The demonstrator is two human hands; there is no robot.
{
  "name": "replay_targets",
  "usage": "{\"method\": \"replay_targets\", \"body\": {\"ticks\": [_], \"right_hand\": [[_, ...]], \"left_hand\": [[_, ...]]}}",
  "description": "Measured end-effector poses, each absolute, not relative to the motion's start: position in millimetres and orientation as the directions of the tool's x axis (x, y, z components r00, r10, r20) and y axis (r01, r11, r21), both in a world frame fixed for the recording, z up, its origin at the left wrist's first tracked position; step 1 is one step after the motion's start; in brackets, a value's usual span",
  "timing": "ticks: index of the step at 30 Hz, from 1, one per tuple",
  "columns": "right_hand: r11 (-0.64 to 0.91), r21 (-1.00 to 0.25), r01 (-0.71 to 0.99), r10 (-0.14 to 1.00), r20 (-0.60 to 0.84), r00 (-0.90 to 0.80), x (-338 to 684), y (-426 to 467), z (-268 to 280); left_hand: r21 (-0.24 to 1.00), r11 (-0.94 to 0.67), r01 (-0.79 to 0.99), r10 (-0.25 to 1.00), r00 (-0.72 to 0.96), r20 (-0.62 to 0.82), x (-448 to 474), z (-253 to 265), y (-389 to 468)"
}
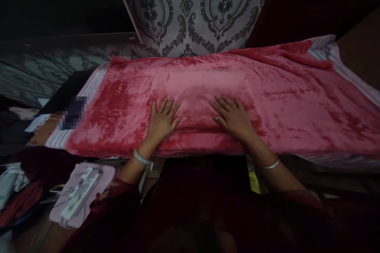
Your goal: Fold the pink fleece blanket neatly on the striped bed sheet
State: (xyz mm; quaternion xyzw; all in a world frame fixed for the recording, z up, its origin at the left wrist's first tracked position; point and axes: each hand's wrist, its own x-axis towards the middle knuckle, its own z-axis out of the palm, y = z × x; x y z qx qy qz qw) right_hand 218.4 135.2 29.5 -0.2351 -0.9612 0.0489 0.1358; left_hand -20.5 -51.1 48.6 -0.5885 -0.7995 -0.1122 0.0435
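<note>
A red plush blanket [285, 99] with striped edges is spread over a long surface before me. On its middle lies a smooth pink rectangular piece of cloth [198, 83], close to the blanket in colour. My left hand [162, 121] rests flat on the left front part of this cloth, fingers spread and pointing away from me. Opposite it, my right hand [234, 118] lies palm down with fingers apart, on the right front part. Neither hand holds anything. In front of the hands, a fold or edge of the cloth runs along the near side.
A white power strip [80, 193] lies on a pink pad [103, 174] at lower left. Left of the blanket is a dark blurred-out item [73, 114]. Patterned wallpaper [190, 12] stands behind, beside a large dark screen [59, 0]. Clothes [22, 205] are heaped at far left.
</note>
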Motion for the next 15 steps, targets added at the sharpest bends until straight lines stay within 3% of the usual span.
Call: {"method": "replay_targets", "body": {"ticks": [5, 10, 15], "right_hand": [[0.798, -0.161, 0.58, 0.602, 0.235, -0.763, 270, 132, 15], [0.75, -0.304, 0.587, 0.661, 0.312, -0.683, 293, 132, -6], [0.62, -0.51, 0.596, 0.781, 0.334, -0.527, 302, 136, -12]], "left_hand": [[0.222, 0.463, 0.858, 0.849, -0.501, 0.168, -29, 42, -85], [0.466, 0.305, 0.83, 0.852, -0.457, 0.257, -44, 25, -101], [0.716, 0.329, 0.617, 0.692, -0.673, 0.262, -54, 24, -113]]}}
